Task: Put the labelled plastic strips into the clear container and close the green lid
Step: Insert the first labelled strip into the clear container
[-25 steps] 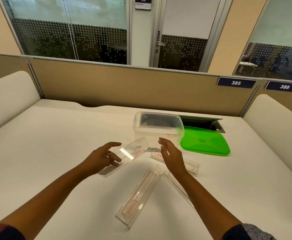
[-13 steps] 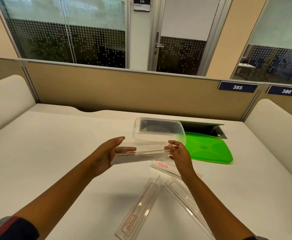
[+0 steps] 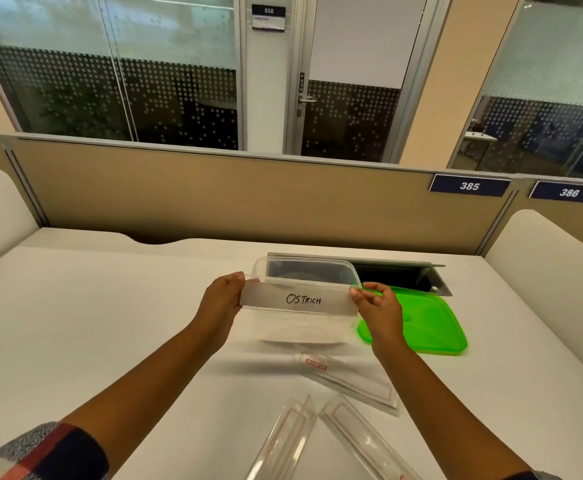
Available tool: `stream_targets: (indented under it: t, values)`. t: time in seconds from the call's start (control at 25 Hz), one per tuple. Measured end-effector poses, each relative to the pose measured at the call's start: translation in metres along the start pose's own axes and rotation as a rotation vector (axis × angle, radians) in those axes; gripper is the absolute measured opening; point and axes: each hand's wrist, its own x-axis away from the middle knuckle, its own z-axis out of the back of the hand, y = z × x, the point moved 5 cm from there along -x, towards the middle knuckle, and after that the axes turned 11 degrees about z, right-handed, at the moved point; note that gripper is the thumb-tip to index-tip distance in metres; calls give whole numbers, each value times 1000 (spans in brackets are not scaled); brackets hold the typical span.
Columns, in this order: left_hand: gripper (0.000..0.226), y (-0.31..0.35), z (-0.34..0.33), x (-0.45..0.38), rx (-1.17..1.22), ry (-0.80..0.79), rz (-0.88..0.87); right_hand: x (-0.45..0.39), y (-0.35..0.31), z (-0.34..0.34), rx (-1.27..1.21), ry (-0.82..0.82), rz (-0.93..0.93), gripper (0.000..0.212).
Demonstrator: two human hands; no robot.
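Note:
A plastic strip labelled "OSTRICH" [image 3: 300,299] is held level in front of the clear container [image 3: 309,271]. My left hand [image 3: 222,299] pinches its left end and my right hand [image 3: 378,306] pinches its right end. The container stands open on the white desk, partly hidden behind the strip. The green lid [image 3: 425,323] lies flat to its right, behind my right hand. Three more clear strips with red print lie nearer me: one [image 3: 348,379] below the container, two others [image 3: 283,441] [image 3: 362,441] at the bottom edge.
An open cable hatch [image 3: 397,275] is sunk in the desk behind the container and lid. A beige partition [image 3: 213,199] with number plates 385 and 386 runs along the desk's far edge. White cushioned sides flank the desk left and right.
The strip went from lying tilted under my left hand to being lifted, gripped at both ends and turned so its written label faces me, close to the container.

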Motion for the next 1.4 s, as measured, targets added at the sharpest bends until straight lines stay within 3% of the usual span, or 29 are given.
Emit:
stream_targets:
  t: [0.16, 0.32, 0.44, 0.68, 0.88, 1.08, 1.2, 1.4]
  values:
    - [33, 8, -11, -28, -71, 74, -9, -32, 5, -11, -48, 26, -64, 22]
    - [19, 10, -7, -44, -81, 167, 31, -45, 2, -9, -6, 51, -41, 21]
    - [22, -7, -13, -89, -221, 316, 79, -73, 33, -14, 184, 64, -47, 19]
    - [31, -15, -14, -103, -448, 396, 8, -76, 26, -24, 556, 63, 46, 27]
    - [34, -23, -21, -112, -684, 390, 22, -84, 36, -26, 777, -28, -83, 29]
    - [35, -29, -28, -116, -842, 359, -36, -93, 39, -35, 915, -28, -103, 36]
    - [40, -36, -31, -122, -974, 347, 17, -95, 37, -43, 1052, -72, -80, 34]
    - [55, -45, -35, -124, -737, 406, 204, -92, 45, -49, 1155, -166, -78, 38]
